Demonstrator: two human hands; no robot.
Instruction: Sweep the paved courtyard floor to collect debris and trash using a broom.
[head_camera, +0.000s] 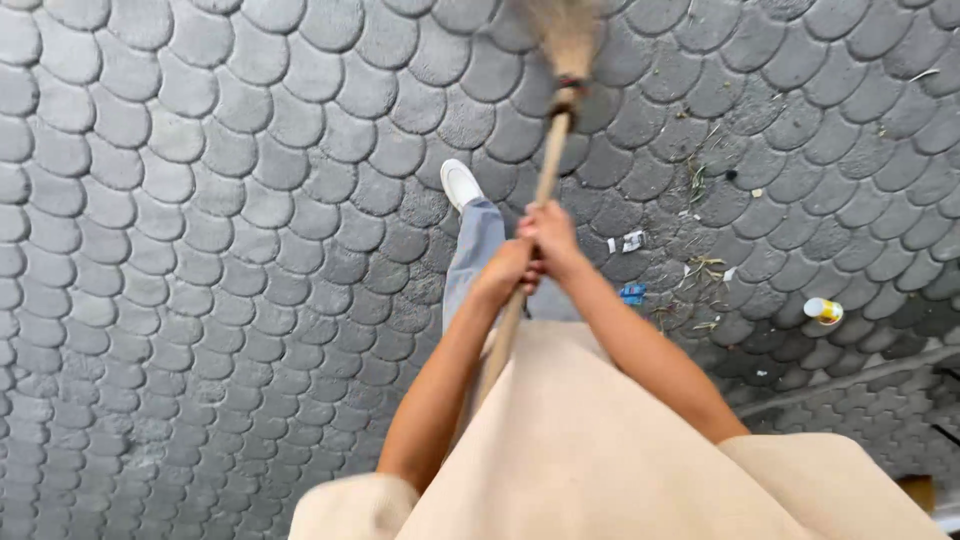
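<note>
Gripping the broom (548, 170) with both hands, the person stands on grey paving (200, 250) laid in a fish-scale pattern. The left hand (508, 272) and the right hand (550, 235) are wrapped around the wooden handle, one just below the other and touching, fingers curled tight around the stick with no gap showing. The right hand sits slightly higher on the handle, nearer the bristles; the left is just beneath it, closer to the body.

The broom runs from the person's chest out ahead, its straw head (568, 35) blurred at the top edge, resting on or close to the paving; I cannot tell which. A dark binding joins straw to stick.

By the look of it, the broom should be light and easy to swing: a slim, stiff, bare wooden pole that gives a dry, sure grip, with a soft, springy bundle of straw that would bend against the stones. The middle of the handle, where the hands are now, seems the natural place to hold it.

To the right of the broom lies scattered litter: paper scraps (632, 240), a blue wrapper (632, 293), dry twigs (700, 265), and farther right a small white and yellow cup (823, 311) on its side. Just left of the handle, a white shoe (460, 183) and a pale blue trouser leg (478, 250) step forward.
</note>
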